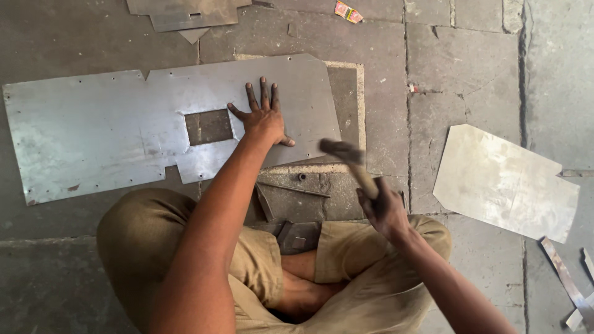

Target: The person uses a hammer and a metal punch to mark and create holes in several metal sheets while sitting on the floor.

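Head view: person sits cross-legged on a stone floor [470, 55]. Left hand [263, 114] lies flat, fingers spread, pressing on a big metal sheet [93, 133] just right of its rectangular cutout [209, 127]; it grips nothing, palm down only. Right hand [385, 210] is closed tight round the handle of a hammer [349, 162], head raised above the sheet's right edge, blurred, so exact head shape is hard to tell.

Doing this step well, as I judge it: keep the left palm firm so the sheet doesn't jump, w/ fingers kept well clear of the strike spot, since the hammer head hangs near the thumb. Strike square, not glancing; sheet edges look sharp.

Other bits: a thin rod or punch [296, 188] on the floor between sheet and knees, a small dark block [298, 237] by the shins, a second cut plate [504, 182] well apart to the right, narrow metal strips [566, 278] at far right, more offcuts [185, 13] at the top.

Containers: none in view; nothing here sits in a box, tray or bin, all parts lie loose on the floor.
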Motion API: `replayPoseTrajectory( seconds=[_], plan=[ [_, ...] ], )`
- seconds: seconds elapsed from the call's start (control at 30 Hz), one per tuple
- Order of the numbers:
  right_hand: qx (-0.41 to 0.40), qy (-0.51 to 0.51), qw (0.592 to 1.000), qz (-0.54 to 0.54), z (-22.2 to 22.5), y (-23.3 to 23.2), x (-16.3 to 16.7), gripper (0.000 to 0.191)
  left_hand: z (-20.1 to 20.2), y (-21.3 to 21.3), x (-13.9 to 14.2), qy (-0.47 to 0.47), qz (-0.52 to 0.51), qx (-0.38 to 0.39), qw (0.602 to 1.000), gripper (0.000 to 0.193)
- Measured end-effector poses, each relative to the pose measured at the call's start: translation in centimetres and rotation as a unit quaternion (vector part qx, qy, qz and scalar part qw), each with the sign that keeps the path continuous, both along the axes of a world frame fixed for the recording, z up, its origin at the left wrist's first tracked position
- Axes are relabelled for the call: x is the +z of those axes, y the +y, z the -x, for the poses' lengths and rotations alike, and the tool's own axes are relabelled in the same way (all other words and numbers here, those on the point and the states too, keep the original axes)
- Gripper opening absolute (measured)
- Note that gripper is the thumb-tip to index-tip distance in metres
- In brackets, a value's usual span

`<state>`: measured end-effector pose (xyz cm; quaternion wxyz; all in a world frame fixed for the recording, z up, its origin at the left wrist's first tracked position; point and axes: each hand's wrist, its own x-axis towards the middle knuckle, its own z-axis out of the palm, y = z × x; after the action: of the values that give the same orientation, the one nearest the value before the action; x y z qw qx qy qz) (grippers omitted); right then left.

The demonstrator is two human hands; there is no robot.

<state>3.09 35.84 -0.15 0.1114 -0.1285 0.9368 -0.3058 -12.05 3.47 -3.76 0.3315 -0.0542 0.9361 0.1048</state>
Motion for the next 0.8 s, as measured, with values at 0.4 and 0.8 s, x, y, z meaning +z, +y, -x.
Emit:
replayPoseTrajectory(
  seconds=[0.4,0.8],
  plan=[
    [-0.138,0.130,0.967,0.169,3.8,-3.4,8.8,0.024,-6.9,3.2,1.5,-0.057,0.023,-0.075,0.995,0.165],
    [-0.118,-0.015,0.993,-0.025,8.0,-6.3,-0.1,0.031,-6.4,4.7,3.2,-0.095,0.003,-0.036,0.995,0.169]
  ],
)
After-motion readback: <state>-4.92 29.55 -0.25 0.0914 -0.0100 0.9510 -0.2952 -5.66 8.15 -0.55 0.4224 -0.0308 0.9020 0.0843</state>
